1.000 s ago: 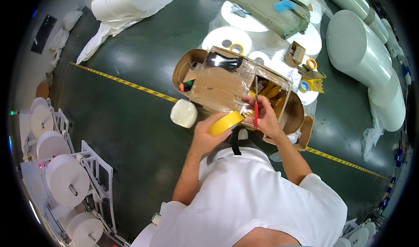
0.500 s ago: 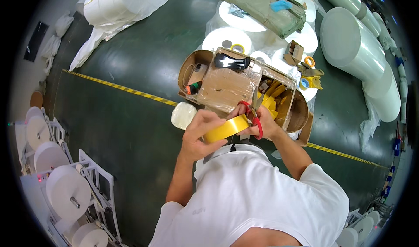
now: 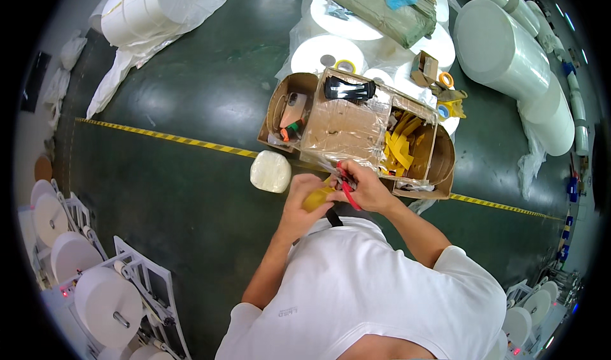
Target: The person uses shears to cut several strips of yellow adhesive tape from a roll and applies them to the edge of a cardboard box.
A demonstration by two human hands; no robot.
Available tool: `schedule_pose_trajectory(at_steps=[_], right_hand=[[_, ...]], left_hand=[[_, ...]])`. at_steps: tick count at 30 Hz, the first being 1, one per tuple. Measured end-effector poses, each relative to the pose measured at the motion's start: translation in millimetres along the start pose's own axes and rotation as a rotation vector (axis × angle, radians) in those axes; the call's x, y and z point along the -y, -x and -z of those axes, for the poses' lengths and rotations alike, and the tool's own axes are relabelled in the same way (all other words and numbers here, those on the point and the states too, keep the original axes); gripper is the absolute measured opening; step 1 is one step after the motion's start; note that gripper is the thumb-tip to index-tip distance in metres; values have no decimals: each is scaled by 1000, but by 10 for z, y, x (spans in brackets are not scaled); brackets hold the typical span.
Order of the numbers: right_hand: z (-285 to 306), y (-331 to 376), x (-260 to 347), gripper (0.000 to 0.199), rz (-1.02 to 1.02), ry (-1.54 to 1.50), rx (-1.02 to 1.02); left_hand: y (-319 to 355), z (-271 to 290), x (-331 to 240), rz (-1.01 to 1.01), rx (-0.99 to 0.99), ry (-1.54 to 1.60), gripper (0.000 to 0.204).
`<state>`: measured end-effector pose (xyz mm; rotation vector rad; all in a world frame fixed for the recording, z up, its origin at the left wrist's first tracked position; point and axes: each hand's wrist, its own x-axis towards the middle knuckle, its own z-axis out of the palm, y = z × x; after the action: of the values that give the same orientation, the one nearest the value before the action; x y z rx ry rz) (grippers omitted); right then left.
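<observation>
My left hand (image 3: pixel 296 208) is closed round a roll of yellow tape (image 3: pixel 316 199), which is smeared by motion. In my right hand (image 3: pixel 370 189) is a pair of scissors with red handles (image 3: pixel 349 192); the blades point up and left over the tape roll. Both hands are close together in front of my waist, just short of a cardboard box (image 3: pixel 347 131). The fingertips of both hands partly hide where tape and blades meet.
On the box lies a black shiny object (image 3: pixel 349 89). Its left bin holds a phone (image 3: pixel 293 110) and an orange-tipped tool (image 3: pixel 291 129); its right bin holds yellow strips (image 3: pixel 398 151). A whitish padded stool (image 3: pixel 270 171) stands left. Large white rolls (image 3: pixel 503 38) lie beyond.
The scissors have swung from pointing upward to pointing up-left, and my right hand has moved left. The tape roll has turned and dropped slightly, closer to the scissors.
</observation>
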<state>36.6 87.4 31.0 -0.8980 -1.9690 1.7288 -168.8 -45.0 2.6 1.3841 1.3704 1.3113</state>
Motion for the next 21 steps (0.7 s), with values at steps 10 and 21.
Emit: schedule_pose_trajectory(at_steps=[10,21], right_hand=[[246,-284,-280,45,-146,67,76],[-11,-1232,-935,36,-37,511,-162]], left_hand=[[-51,-362,282,169,-127,-114,62],[-51,-443,1062,344,-416,-334,91]])
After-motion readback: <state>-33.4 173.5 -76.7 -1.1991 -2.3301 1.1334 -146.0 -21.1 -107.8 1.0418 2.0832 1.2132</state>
